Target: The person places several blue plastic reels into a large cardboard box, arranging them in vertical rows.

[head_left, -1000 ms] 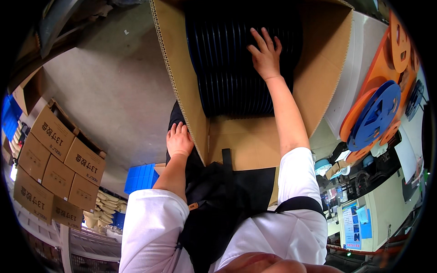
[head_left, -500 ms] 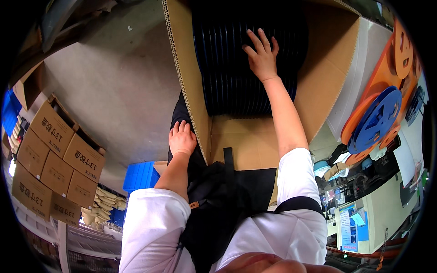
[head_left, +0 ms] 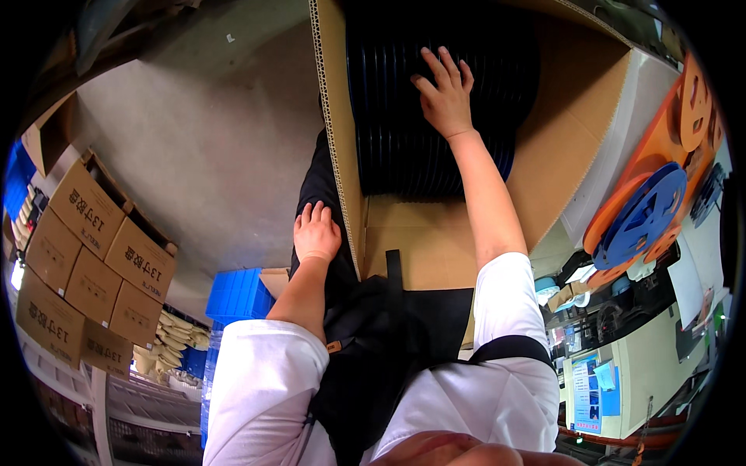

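An open cardboard box (head_left: 575, 124) stands in front of me, its near side toward my lap. Inside it, black reels (head_left: 423, 159) are packed on edge in two rows, their rims side by side like ribs. My right hand (head_left: 447, 93) reaches into the box, fingers spread over the rims of the far row. Whether the fingertips press on the rims is hard to tell in the dark. Outside the box's left wall, my left hand (head_left: 317, 231) lies flat on my black-clad leg (head_left: 317, 167), fingers stretched and holding nothing.
Orange reels (head_left: 688, 101) and a blue reel (head_left: 649, 206) stand at the right beside a white surface. Stacked cartons (head_left: 93, 272) are at the left, with a blue crate (head_left: 237, 295) nearer me. Grey floor (head_left: 210, 140) stretches left of the box.
The box and its reels have shifted slightly right in the picture. My right hand now lies a little farther left across the reels. My left hand remains on my leg.
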A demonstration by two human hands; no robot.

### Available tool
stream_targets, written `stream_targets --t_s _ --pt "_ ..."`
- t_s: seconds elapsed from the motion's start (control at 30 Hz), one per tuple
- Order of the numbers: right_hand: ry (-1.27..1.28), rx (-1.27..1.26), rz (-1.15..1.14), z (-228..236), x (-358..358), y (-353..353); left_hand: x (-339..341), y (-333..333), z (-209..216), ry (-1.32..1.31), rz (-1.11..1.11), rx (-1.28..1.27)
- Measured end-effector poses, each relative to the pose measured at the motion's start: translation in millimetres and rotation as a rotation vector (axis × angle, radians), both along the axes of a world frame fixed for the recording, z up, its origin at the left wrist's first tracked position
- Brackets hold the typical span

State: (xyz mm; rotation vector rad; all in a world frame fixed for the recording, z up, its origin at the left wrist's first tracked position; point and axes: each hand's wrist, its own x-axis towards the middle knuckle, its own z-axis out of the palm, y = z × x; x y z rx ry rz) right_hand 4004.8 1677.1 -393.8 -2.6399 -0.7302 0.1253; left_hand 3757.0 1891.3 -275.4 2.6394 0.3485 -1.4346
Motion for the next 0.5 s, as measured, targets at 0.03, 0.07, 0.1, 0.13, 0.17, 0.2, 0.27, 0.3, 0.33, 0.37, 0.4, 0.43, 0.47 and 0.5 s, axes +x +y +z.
stream_targets --t_s 0.03,0.07,0.1,0.13,0.17,0.2,0.27,0.3,0.33,0.37,0.4,0.43,0.47,0.5 --pt "0.008 -0.011 0.046 1 1 1 1 0 0 0.092 -0.021 0.012" --pt "0.009 -0.010 0.048 1 1 2 1 0 1 0.093 -0.019 0.013" --pt "0.015 -0.018 0.034 1 1 3 1 0 1 0.078 -0.012 0.008" --pt "0.021 -0.027 0.019 3 3 6 1 0 1 0.063 -0.006 0.003" --pt "0.038 -0.028 0.006 6 4 7 1 0 1 0.063 -0.003 0.004" --pt "0.039 -0.026 0.008 10 6 9 -1 0 0 0.035 -0.001 -0.001" --pt "0.057 0.041 -0.057 13 7 15 -2 0 0 0.009 0.002 -0.007" --pt "0.059 0.041 -0.055 13 7 16 -2 0 1 -0.005 0.010 -0.010" --pt "0.075 0.021 -0.046 12 7 18 -1 0 1 -0.019 0.018 -0.011" --pt "0.091 0.000 -0.037 10 6 19 -2 -1 0 -0.019 0.018 -0.011" --pt "0.092 0.001 -0.037 8 6 20 -2 -1 0 -0.034 0.013 -0.013" --pt "0.083 -0.005 -0.016 5 6 21 -3 -1 0 -0.048 0.008 -0.016" --pt "0.074 -0.011 0.004 3 5 21 -4 -1 -1 -0.047 0.009 -0.015" --pt "0.075 -0.011 0.004 2 3 23 -4 0 -1 -0.059 0.012 -0.014"
